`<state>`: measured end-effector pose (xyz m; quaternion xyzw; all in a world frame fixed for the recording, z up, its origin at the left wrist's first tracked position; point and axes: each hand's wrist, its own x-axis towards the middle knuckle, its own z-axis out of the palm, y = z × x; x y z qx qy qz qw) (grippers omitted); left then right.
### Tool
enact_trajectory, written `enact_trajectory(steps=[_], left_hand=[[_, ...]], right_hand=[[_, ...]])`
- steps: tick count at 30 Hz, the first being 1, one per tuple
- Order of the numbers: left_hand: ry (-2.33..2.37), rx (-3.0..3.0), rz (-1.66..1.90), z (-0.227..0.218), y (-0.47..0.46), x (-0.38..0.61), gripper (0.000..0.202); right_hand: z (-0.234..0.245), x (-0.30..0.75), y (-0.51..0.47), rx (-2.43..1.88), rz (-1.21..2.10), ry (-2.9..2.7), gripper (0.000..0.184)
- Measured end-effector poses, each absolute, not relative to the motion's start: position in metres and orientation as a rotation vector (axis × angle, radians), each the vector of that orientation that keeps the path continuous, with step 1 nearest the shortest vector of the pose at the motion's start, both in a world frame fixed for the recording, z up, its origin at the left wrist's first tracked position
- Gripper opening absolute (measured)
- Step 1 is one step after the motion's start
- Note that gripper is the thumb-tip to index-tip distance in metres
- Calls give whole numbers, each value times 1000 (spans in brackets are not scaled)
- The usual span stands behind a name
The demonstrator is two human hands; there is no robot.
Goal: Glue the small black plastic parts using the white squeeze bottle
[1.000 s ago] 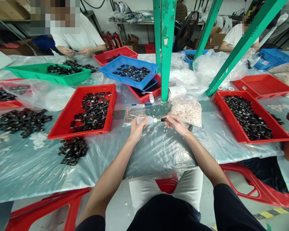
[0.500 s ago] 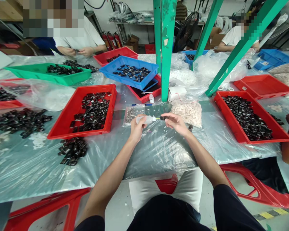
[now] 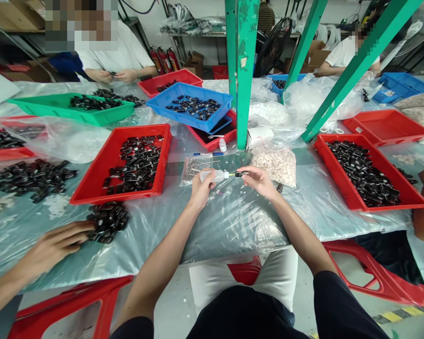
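My left hand is closed around a small white squeeze bottle held sideways, its nozzle pointing right. My right hand pinches a small black part right at the nozzle tip. Both hands hover over the plastic-covered table, in front of a clear bag of thin metal pins and a bag of pale pieces.
Red trays of black parts lie left and right. A loose pile of black parts lies near the front left, where another person's hand reaches. A green post rises behind my hands. Co-workers sit across the table.
Another person's hand has come in from the lower left toward the loose pile of black parts. My own hands have barely shifted, still holding bottle and part together.
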<state>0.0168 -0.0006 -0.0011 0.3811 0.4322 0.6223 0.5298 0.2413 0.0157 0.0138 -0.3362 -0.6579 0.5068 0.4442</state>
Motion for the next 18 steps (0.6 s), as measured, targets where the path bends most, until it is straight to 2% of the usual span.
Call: enact_trajectory(steps=[11, 18], left_hand=[[1034, 926, 1481, 0, -1, 16, 35], [1047, 948, 1480, -2, 0, 16, 40]], right_hand=[[11, 242, 16, -852, 1190, -1671, 40], [6, 243, 18, -852, 1145, -1684, 37]])
